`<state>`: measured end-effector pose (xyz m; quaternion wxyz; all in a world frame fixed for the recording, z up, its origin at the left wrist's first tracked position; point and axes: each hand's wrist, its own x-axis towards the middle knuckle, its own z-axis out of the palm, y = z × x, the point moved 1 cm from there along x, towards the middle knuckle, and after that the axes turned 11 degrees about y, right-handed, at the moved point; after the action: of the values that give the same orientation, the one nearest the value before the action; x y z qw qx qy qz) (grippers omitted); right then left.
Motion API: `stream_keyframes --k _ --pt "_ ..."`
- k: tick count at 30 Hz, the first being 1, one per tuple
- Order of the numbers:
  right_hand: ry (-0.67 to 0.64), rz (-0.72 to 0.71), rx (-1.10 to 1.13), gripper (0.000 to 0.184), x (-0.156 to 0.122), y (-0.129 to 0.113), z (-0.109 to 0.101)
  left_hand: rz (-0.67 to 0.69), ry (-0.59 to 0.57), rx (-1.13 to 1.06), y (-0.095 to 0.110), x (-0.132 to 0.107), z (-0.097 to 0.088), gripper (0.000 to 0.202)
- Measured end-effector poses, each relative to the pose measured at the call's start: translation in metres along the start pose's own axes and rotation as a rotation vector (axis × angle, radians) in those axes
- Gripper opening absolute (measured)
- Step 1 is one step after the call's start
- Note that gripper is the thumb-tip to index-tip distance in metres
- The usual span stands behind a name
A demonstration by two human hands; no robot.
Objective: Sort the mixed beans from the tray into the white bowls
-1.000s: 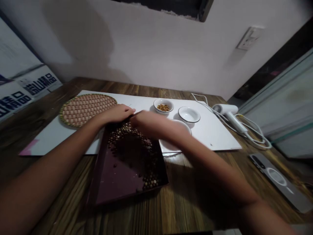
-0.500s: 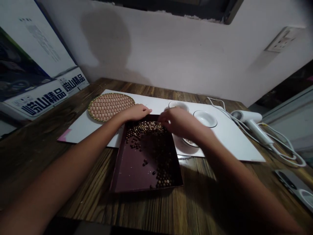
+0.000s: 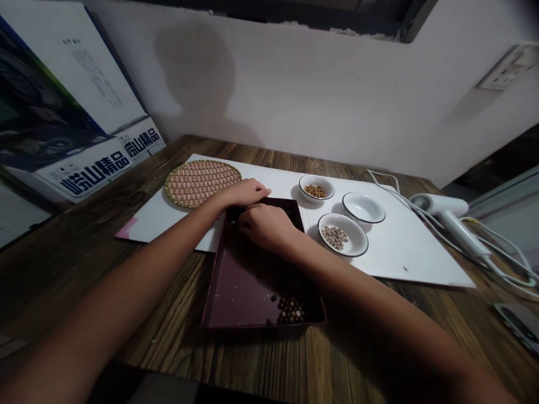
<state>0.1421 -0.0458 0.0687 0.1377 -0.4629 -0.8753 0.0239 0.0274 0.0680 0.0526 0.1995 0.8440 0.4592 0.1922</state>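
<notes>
A dark maroon shallow box (image 3: 236, 292) sits on the wooden table, its near side toward me. Small round dark and tan beads (image 3: 290, 311) lie in its near right corner; those at the far end are mostly hidden under my right arm. My left hand (image 3: 248, 192) is curled at the box's far left rim and appears to grip it. Inside the far end, my right hand (image 3: 267, 224) reaches down with bent, closed fingers; what they hold is hidden. To the right stand a bowl of golden-brown beads (image 3: 315, 189), a bowl of pale beads (image 3: 337, 238) and a third white bowl (image 3: 364, 209).
A woven round mat (image 3: 202, 182) lies at the back left on a white board (image 3: 404, 247). A white hair dryer (image 3: 448, 216) with looping cord is on the right, near a grey flat device (image 3: 517, 325). Printed cartons (image 3: 92, 163) stand at left.
My right hand has moved left and down, from over the box's far right corner into its far end. The bowls it covered are now visible. The view has shifted slightly.
</notes>
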Motion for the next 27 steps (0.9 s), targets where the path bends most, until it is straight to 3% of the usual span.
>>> stream_keyframes --k 4,7,11,14,18,21,27 --pt "0.001 -0.029 0.002 0.028 0.002 -0.002 0.008 -0.040 0.010 -0.111 -0.006 0.002 0.000 0.042" --pt "0.032 -0.069 0.039 0.025 0.004 0.007 0.000 -0.053 -0.002 -0.231 -0.008 0.003 -0.001 0.038" --pt "0.189 -0.002 0.265 0.020 0.003 0.042 -0.046 -0.071 -0.004 -0.299 -0.011 0.002 -0.002 0.031" --pt "0.320 0.097 0.328 0.019 -0.006 0.076 -0.085 -0.088 -0.009 -0.388 -0.011 0.002 -0.002 0.037" --pt "0.396 0.168 0.297 0.024 -0.016 0.098 -0.107 -0.149 -0.003 -0.464 -0.013 0.004 -0.002 0.040" --pt "0.327 0.131 0.251 0.023 -0.014 0.094 -0.094 -0.233 0.022 -0.545 -0.017 0.008 0.000 0.044" --pt "0.033 -0.051 0.195 0.031 0.006 0.071 -0.030 -0.245 0.051 -0.612 -0.023 0.011 0.007 0.048"
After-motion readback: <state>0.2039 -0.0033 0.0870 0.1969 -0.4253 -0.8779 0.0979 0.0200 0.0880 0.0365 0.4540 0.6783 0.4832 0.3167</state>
